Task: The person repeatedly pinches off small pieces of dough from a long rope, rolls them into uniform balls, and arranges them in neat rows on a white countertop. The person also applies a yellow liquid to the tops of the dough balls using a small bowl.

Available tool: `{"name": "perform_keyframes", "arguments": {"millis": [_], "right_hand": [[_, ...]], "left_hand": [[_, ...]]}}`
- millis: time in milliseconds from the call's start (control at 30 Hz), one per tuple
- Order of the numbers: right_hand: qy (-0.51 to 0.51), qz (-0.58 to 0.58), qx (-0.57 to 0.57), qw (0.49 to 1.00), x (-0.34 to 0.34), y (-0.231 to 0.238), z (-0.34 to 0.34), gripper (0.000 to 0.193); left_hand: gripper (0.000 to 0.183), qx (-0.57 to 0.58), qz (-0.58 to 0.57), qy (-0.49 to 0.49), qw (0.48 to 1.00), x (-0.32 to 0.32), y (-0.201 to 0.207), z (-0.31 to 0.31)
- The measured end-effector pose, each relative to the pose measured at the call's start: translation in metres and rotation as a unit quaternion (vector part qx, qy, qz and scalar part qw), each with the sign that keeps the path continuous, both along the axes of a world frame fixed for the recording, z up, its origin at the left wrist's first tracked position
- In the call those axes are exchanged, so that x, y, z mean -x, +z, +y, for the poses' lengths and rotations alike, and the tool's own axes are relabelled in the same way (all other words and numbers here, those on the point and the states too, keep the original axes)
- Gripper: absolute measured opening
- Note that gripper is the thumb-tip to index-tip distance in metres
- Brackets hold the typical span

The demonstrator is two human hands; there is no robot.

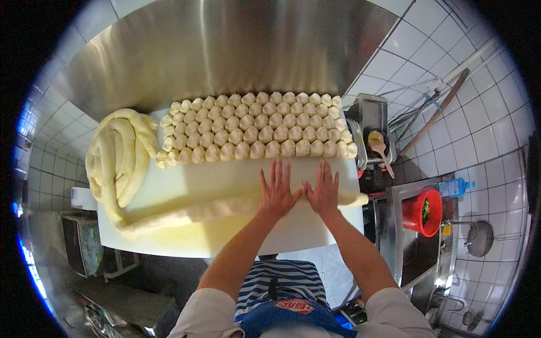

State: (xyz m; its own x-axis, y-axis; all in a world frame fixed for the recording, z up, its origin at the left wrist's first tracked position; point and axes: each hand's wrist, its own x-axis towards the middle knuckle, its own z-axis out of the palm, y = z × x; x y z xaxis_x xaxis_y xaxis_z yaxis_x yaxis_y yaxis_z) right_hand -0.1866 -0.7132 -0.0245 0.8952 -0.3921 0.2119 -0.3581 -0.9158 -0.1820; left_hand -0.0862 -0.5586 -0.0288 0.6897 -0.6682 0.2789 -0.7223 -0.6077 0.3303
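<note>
A long rope of dough [191, 213] runs across the white work board [186, 179], from a thick coil of dough [115, 152] at the left to a tip near the right edge. My left hand [277, 190] lies flat on the rope with its fingers stretched forward. Beside it my right hand [323, 191] presses on the rope too, fingers extended and the thumbs close together. Both palms hide the part of the rope beneath them. Just beyond my fingertips sit several tight rows of small round dough pieces [259, 132].
Behind the board stands a metal splash panel [225, 50]. Metal containers [372, 115] with a pale ladle [380, 147] stand off the right end. Farther right, a red bucket [414, 213] with greens sits at a sink [417, 259]. A wok-like pan [480, 239] hangs on the tiled wall.
</note>
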Motion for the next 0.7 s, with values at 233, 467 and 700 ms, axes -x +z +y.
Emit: {"name": "perform_keyframes", "arguments": {"millis": [233, 467, 700], "right_hand": [[0.116, 0.201, -0.050, 0.971, 0.071, 0.038, 0.032, 0.074], [0.183, 0.113, -0.059, 0.975, 0.085, 0.021, 0.016, 0.086], [0.099, 0.126, -0.369, 0.915, 0.007, 0.044, 0.043, 0.057]], "left_hand": [[0.086, -0.146, 0.052, -0.161, 0.975, 0.069, 0.020, 0.082], [0.058, -0.220, 0.125, -0.018, 0.967, -0.023, 0.022, 0.270], [0.061, -0.033, 0.344, -0.018, 0.938, -0.058, 0.119, 0.338]]}}
